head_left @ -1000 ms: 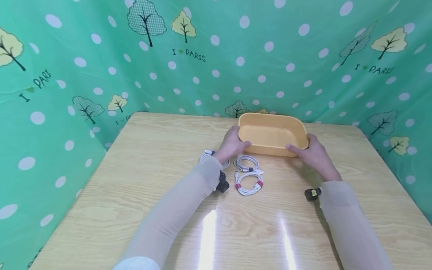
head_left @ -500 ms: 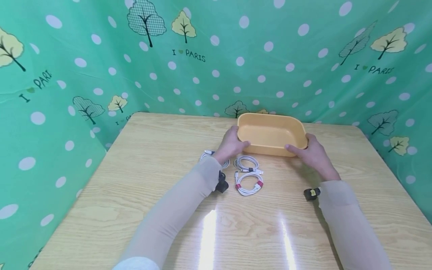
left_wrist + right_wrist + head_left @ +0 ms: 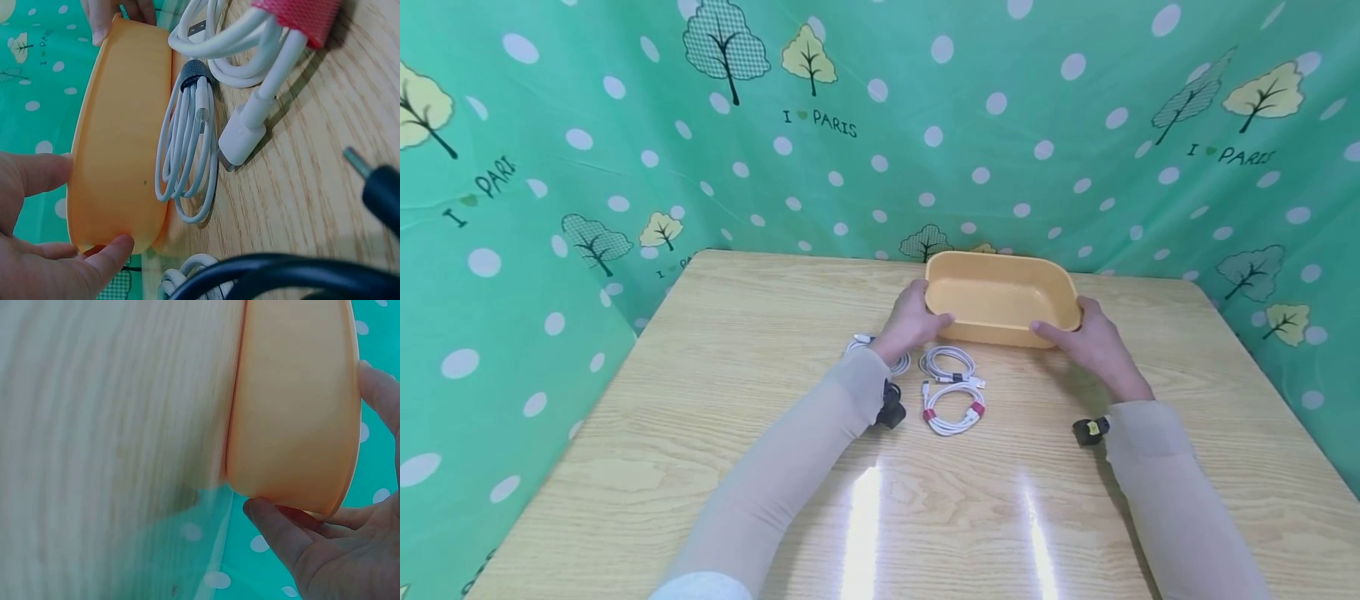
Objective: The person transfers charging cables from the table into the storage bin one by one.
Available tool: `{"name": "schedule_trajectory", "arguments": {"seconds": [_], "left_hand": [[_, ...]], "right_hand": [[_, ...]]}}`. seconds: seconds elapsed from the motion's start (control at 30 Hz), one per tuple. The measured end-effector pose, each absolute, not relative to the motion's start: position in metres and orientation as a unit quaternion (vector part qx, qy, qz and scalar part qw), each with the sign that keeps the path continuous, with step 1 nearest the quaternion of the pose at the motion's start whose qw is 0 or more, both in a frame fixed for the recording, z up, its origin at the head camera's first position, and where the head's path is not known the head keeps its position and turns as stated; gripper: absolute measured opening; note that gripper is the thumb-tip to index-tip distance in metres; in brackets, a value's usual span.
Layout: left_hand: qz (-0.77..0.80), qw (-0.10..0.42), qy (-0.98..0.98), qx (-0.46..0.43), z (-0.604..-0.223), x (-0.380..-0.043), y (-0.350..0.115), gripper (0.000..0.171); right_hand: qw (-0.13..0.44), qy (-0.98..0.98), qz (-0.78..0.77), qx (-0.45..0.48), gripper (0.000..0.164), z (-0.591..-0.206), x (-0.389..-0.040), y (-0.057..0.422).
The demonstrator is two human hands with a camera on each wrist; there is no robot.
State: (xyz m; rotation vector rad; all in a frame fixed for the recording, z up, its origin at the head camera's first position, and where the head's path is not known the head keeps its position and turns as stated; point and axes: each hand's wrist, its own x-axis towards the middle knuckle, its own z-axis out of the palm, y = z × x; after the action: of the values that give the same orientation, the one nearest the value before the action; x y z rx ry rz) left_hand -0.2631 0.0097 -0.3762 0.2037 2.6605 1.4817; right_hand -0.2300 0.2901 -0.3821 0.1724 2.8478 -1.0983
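An orange plastic tub [image 3: 1000, 333] sits at the back of the table, nothing visible inside it. My left hand [image 3: 913, 318] grips its left end, thumb on the near rim. At the other end my right hand [image 3: 1090, 333] holds the tub the same way. In front of it lie coiled white cables: one with a dark tie [image 3: 950, 364], one with red ties [image 3: 953, 410], and another [image 3: 859, 344] partly hidden by my left hand. In the left wrist view a black cable [image 3: 269, 265] and a dark plug with a metal tip [image 3: 381, 194] show up close.
The wooden table [image 3: 737, 333] carries two bright light reflections near the front. Behind it hangs a green polka-dot curtain [image 3: 880, 142], close to the tub's back side. Small black devices sit at my left wrist [image 3: 891, 410] and right wrist [image 3: 1088, 431].
Both hands and the tub have shifted very slightly to the left. The cables have stayed where they were.
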Motion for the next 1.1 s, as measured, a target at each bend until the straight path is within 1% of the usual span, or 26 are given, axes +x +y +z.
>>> {"name": "schedule_trajectory", "arguments": {"seconds": [0.57, 1.1], "left_hand": [[0.486, 0.051, 0.871, 0.058, -0.3752, -0.2630, 0.0075, 0.065], [0.484, 0.052, 0.872, 0.052, -0.3775, -0.2648, 0.0056, 0.067]], "right_hand": [[0.047, 0.929, -0.362, 0.057, 0.119, -0.3777, -0.2294, 0.2852], [0.045, 0.928, -0.367, 0.056, 0.121, -0.3797, -0.2308, 0.2823]]}}
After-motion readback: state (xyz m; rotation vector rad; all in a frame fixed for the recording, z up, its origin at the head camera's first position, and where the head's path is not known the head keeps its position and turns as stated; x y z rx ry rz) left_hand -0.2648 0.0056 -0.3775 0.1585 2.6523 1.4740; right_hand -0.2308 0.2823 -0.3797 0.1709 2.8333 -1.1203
